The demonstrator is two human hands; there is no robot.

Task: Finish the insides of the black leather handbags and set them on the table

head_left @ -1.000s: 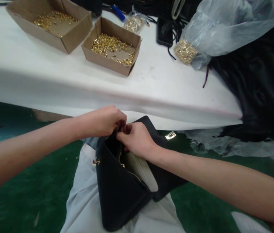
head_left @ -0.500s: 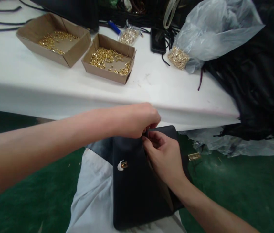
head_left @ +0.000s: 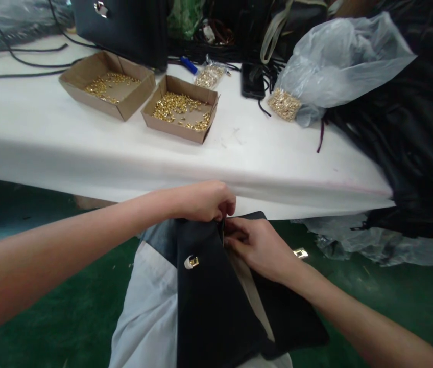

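A black handbag (head_left: 211, 306) rests on my lap over a pale apron, below the table's front edge. It has a small gold clasp (head_left: 192, 261) on its front and a cream lining showing at the opening. My left hand (head_left: 205, 201) is closed, pinching the bag's top edge. My right hand (head_left: 257, 246) is closed too, its fingers pressed against the same top corner, just right of the left hand. What the fingertips pinch there is hidden.
A white table (head_left: 86, 148) holds two cardboard trays (head_left: 105, 84) (head_left: 180, 107) of several small gold fittings, a phone (head_left: 253, 82), plastic bags of gold parts (head_left: 283, 105) and black leather piled at right (head_left: 411, 128). Another black bag (head_left: 124, 25) stands behind. Green floor lies below.
The bag was turned from opening-up to front-facing, then settled lower. Both hands stayed at its top corner and shifted slightly left. The view tilted up, showing more of the table's back.
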